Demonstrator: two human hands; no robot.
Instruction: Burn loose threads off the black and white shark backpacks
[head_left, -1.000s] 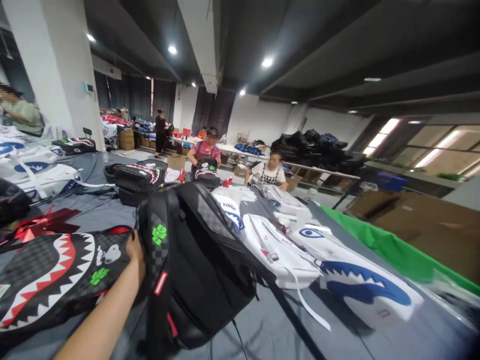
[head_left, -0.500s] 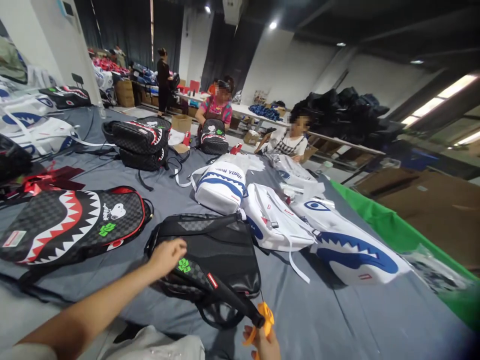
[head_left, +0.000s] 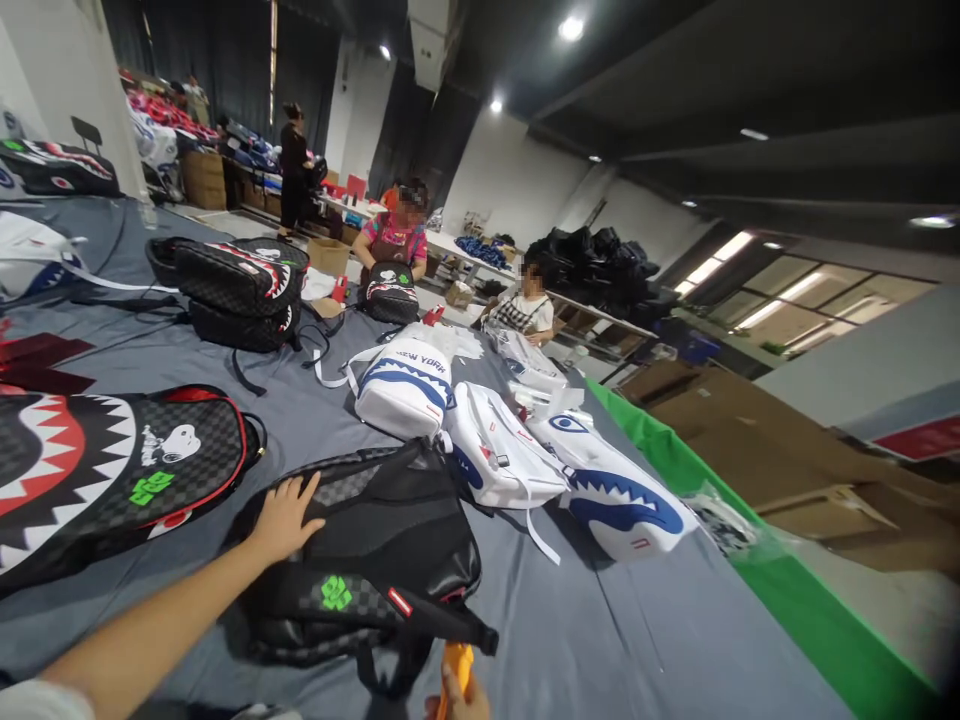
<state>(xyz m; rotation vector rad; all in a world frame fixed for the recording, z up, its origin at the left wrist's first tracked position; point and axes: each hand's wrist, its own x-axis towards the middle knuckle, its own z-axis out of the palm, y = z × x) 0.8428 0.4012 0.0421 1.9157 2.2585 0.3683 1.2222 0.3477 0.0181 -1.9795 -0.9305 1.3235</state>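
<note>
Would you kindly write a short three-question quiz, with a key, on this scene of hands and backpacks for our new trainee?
1. True or false: the left hand is clenched into a fist.
2. Multiple choice: what colour is the object held in the right hand?
A) blue
B) orange
C) white
3. Fill in the blank: just beyond the black backpack that lies straps-up, a white backpack carries the lettering "____".

Key:
1. False; it lies spread on the black backpack.
2. B
3. NEW YORK
</note>
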